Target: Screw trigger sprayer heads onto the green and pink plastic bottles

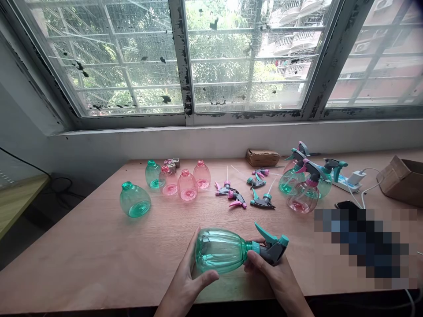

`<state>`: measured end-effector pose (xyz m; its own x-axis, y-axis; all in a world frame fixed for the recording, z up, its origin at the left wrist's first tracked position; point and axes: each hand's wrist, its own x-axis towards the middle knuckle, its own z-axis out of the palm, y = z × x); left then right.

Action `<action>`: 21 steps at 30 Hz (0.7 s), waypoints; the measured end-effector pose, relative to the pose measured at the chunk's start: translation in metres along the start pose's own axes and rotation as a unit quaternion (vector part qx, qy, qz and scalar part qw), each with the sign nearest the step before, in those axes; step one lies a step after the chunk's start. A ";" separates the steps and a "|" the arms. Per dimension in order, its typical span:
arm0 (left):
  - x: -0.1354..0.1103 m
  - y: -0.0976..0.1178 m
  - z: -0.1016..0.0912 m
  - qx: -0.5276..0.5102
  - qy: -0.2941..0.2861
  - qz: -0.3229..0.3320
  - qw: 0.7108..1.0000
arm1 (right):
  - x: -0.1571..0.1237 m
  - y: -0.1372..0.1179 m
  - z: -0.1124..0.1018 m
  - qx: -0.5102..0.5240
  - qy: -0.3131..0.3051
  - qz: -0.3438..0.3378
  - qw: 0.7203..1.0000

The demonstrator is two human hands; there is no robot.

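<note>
A clear green spray bottle [221, 251] lies on its side in the air above the table's front edge, its base to the left. My left hand [190, 277] cups that base, thumb in front and fingers behind. At the neck, my right hand [267, 268] is closed around the collar of the grey and green trigger sprayer head [274, 246], which sits on the bottle's mouth. The far fingers of both hands are partly hidden behind the bottle and head.
Headless green bottles [135, 202] and pink bottles [187, 187] stand at the back left. Loose trigger heads [262, 200] lie mid-table. Several bottles with heads [304, 196] stand right, near a power strip [346, 182], a cardboard box [403, 180] and a blurred-out patch. A brown package [262, 157] lies by the wall.
</note>
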<state>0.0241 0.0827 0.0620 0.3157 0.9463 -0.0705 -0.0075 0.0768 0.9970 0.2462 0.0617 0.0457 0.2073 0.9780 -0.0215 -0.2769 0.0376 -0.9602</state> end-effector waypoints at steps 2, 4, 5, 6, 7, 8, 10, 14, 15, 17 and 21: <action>0.000 0.001 0.000 0.002 -0.004 -0.004 1.000 | 0.000 0.000 -0.001 0.000 -0.007 0.001 1.000; 0.000 0.002 0.000 0.013 -0.006 0.000 1.000 | 0.001 0.001 -0.003 0.001 -0.011 -0.002 1.000; 0.000 0.001 0.000 0.016 -0.006 0.005 1.000 | 0.001 0.001 -0.003 0.002 -0.012 -0.004 1.000; 0.000 0.000 0.000 0.019 -0.003 0.008 1.000 | 0.002 0.002 -0.004 0.003 -0.013 -0.005 1.000; 0.000 0.000 0.000 0.022 -0.001 0.010 1.000 | 0.002 0.003 -0.005 0.005 -0.015 -0.003 1.000; 0.000 -0.001 0.000 0.026 0.003 0.010 1.000 | 0.002 0.003 -0.005 0.007 -0.016 -0.001 1.000; 0.000 -0.002 0.000 0.032 0.017 0.008 0.999 | 0.002 0.004 -0.006 0.010 -0.020 0.006 1.000; 0.001 0.003 0.003 0.000 0.011 0.005 1.000 | 0.002 0.003 -0.007 -0.004 -0.043 0.013 0.999; 0.001 0.005 0.003 -0.005 0.001 0.005 1.000 | 0.002 0.003 -0.007 -0.008 -0.048 0.013 0.999; 0.001 0.007 0.004 0.002 -0.006 0.006 1.000 | 0.002 0.002 -0.007 -0.008 -0.047 0.011 0.999; 0.001 0.001 0.000 0.022 0.014 0.007 1.000 | 0.003 0.004 -0.008 0.001 -0.047 0.008 0.999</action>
<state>0.0243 0.0835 0.0629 0.2884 0.9558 -0.0573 0.0305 0.0506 0.9983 0.2535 0.0632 0.0390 0.1145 0.9934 -0.0105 -0.2821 0.0224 -0.9591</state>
